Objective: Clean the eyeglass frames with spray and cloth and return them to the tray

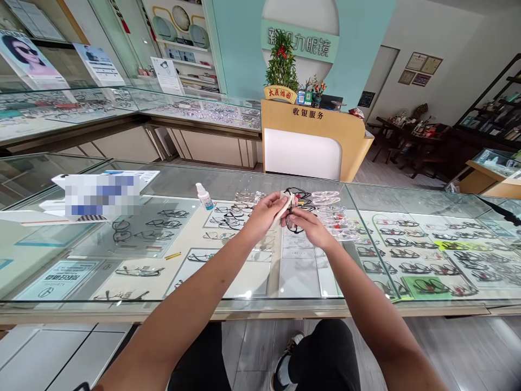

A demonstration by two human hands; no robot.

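Observation:
Above the glass counter, my left hand (269, 210) is closed on a pale cloth (288, 200), which is pressed against a pair of dark-framed eyeglasses (293, 224). My right hand (310, 225) grips the same eyeglasses by the frame from the right side. One round lens hangs below my fingers; the cloth and fingers hide much of the rest. Just beyond my hands, several dark eyeglasses (301, 194) lie on the glass, with clear-framed eyeglasses (325, 197) to their right. A small white spray bottle (204, 196) stands upright on the counter, left of my hands.
The glass display counter (252, 305) runs across in front of me, with rows of eyeglasses (431, 285) inside. Papers and a partly blurred box (101, 195) lie on its left. A wooden cashier desk (313, 117) with a plant (281, 65) stands beyond. More display cases (195, 115) line the back left.

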